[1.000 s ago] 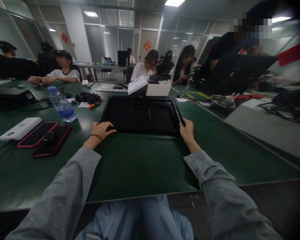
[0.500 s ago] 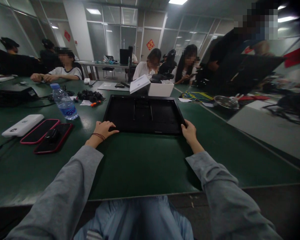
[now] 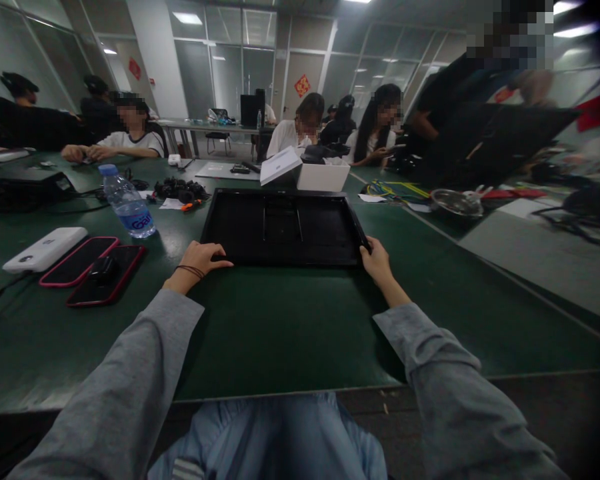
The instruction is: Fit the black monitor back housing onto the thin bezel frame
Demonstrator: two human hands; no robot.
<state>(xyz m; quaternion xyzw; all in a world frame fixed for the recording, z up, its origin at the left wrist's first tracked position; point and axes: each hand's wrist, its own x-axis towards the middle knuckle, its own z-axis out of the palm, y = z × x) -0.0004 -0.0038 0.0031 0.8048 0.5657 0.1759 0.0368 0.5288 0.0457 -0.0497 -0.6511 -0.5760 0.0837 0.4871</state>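
Observation:
A shallow black rectangular tray (image 3: 220,233) with a raised rim lies on the green table before me. Two thin upright bars stand out near its middle, joined to a dark piece whose kind I cannot make out. At the tray's near left corner my left hand (image 3: 203,260) is closed, thumb along the front rim and fingers over the side. My right hand (image 3: 377,259) grips the near right corner, fingers wrapped round the edge. A dark band circles my left wrist.
Left of the tray stand a water bottle (image 3: 130,210), a white power bank (image 3: 45,250) and two red-edged phones (image 3: 120,280). Behind it are a white box (image 3: 323,177) and tangled cables (image 3: 180,192). A grey panel (image 3: 545,253) lies right; a person holds a dark panel (image 3: 505,143) there.
The tray has shifted slightly to the left, both hands moving along with it. At the right, the other person's dark panel has moved a little.

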